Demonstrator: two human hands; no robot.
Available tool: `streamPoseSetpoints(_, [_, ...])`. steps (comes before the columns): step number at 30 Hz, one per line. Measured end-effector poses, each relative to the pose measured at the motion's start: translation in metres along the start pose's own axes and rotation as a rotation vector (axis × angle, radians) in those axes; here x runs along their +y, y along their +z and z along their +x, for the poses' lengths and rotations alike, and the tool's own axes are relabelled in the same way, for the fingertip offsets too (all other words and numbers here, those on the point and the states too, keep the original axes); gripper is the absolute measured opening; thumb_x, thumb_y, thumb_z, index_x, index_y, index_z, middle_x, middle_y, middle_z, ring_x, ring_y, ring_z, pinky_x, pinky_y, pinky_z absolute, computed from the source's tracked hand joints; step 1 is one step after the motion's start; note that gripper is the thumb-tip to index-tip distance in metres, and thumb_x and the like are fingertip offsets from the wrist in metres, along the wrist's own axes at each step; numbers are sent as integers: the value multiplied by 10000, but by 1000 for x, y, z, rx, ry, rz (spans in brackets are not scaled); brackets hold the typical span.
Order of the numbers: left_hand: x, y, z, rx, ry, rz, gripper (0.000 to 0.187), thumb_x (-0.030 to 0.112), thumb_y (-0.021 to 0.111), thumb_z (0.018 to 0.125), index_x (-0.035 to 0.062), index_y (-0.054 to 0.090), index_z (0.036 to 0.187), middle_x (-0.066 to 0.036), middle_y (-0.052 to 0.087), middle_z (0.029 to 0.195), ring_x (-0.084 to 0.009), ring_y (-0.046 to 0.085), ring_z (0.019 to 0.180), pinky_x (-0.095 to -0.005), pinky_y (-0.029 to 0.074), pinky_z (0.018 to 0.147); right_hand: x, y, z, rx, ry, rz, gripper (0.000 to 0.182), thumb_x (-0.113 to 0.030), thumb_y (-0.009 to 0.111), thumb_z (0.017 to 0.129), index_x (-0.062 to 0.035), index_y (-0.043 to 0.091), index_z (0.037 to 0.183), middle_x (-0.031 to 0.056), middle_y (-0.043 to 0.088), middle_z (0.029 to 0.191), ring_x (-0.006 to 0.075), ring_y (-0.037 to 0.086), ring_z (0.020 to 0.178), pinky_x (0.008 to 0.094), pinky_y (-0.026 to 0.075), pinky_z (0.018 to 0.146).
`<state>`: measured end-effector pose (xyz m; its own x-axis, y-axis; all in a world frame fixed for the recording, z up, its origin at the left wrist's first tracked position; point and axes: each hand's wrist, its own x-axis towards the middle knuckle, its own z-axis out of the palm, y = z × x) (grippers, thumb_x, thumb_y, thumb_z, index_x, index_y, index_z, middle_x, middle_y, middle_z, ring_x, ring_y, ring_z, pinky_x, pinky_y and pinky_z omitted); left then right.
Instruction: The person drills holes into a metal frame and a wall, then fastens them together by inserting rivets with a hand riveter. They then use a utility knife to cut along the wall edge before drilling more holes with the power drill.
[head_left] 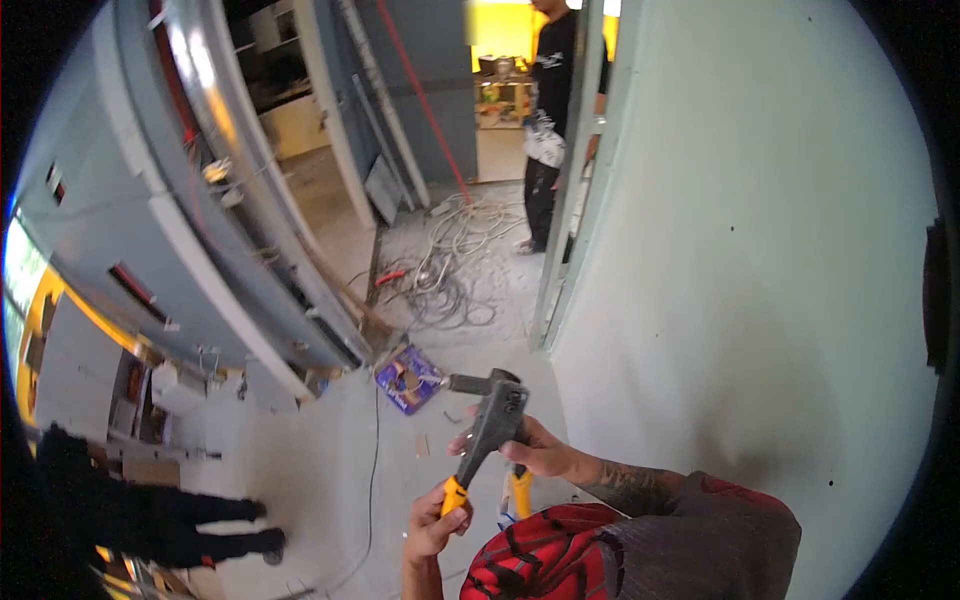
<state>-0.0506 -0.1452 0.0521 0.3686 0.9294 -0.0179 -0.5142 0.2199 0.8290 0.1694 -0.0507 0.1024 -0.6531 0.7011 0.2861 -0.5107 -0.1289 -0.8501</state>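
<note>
A tool that looks like a hand riveter [492, 425], with a dark metal body and yellow grips, is held up in front of me. My left hand [435, 522] wraps round one yellow grip [454, 497] at its lower end. Higher up, my right hand [540, 450] grasps the dark body, its fingers partly hidden behind it. A black cylinder with a thin light tip [465, 383] points left from the tool's head. The second yellow grip [520, 492] hangs below my right hand.
A purple box [408, 380] lies on the floor beyond the tool. Coiled cables [455, 260] cover the floor by the doorway, where a person [545, 130] stands. Another person [150, 510] is at lower left. A pale wall [740, 250] rises close on the right.
</note>
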Motion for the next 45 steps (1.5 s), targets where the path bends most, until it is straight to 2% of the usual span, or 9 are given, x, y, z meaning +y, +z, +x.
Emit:
streamPoseSetpoints(2, [-13, 4, 56, -146, -42, -23, 432, 196, 658, 924, -30, 531, 1270, -34, 572, 765, -101, 533, 652, -245, 431, 578, -17, -19, -8, 134, -86, 122, 698, -414, 567, 965, -45, 253, 1469, 201, 586, 1243, 355, 545, 1231, 500, 395, 1064])
streamPoseSetpoints(5, [-21, 35, 134, -192, -125, 348, 576, 265, 710, 879, 0, 487, 1340, -78, 608, 872, -177, 587, 759, -282, 468, 695, -31, -66, -12, 545, -196, 87, 593, -398, 543, 983, -50, 330, 1413, 153, 601, 1060, 292, 631, 978, 475, 494, 922])
streamPoseSetpoints(7, [-33, 62, 176, -110, 412, 1000, 805, 370, 731, 829, -1, 371, 1445, -179, 604, 1101, -310, 600, 1011, -385, 488, 822, -36, -94, -20, 833, -266, -7, 548, -408, 507, 1000, -59, 358, 1396, 144, 601, 1029, 288, 631, 938, 464, 504, 898])
streamPoseSetpoints(8, [-33, 76, 189, -102, 435, 1001, 805, 370, 731, 829, -1, 371, 1445, -179, 604, 1101, -310, 600, 1011, -385, 488, 822, -39, -103, -22, 970, -312, -13, 542, -416, 499, 1003, -64, 364, 1392, 140, 600, 1013, 284, 629, 919, 461, 507, 888])
streamPoseSetpoints(13, [-50, 97, 242, -288, 280, 1507, 1043, 451, 787, 734, 37, 236, 1517, -207, 484, 1292, -386, 490, 1199, -474, 407, 998, -44, -156, -24, 1209, -439, -2, 550, -440, 496, 1002, -63, 371, 1382, 122, 592, 970, 260, 627, 876, 442, 528, 854])
streamPoseSetpoints(24, [-9, 75, 431, -512, 457, 1275, 1055, 419, 798, 710, 43, 236, 1520, -222, 522, 1237, -388, 523, 1143, -480, 428, 953, -87, -268, 66, 1398, -698, -196, 591, -458, 500, 997, -76, 329, 1416, 179, 620, 1078, 296, 663, 937, 438, 544, 873])
streamPoseSetpoints(33, [22, 61, 596, -628, 461, 1357, 1034, 425, 806, 697, 36, 272, 1493, -231, 510, 1230, -389, 520, 1144, -468, 432, 965, -134, -397, 154, 1567, -732, -166, 472, -404, 528, 999, -103, 409, 1343, 104, 611, 1030, 237, 668, 847, 385, 577, 773])
streamPoseSetpoints(39, [21, 98, 647, -595, 392, 1343, 1086, 387, 833, 653, 54, 254, 1509, -218, 521, 1211, -384, 527, 1131, -466, 448, 948, -172, -433, 146, 1604, -653, -218, 450, -394, 562, 984, -81, 438, 1283, 94, 625, 1053, 214, 670, 834, 345, 563, 735])
streamPoseSetpoints(45, [-14, 113, 656, -604, 346, 1149, 1076, 332, 815, 642, 64, 239, 1510, -211, 508, 1167, -399, 514, 1080, -480, 421, 930, -174, -477, 94, 1535, -498, -220, 508, -454, 555, 973, -60, 476, 1284, 97, 643, 1051, 219, 647, 925, 380, 536, 869])
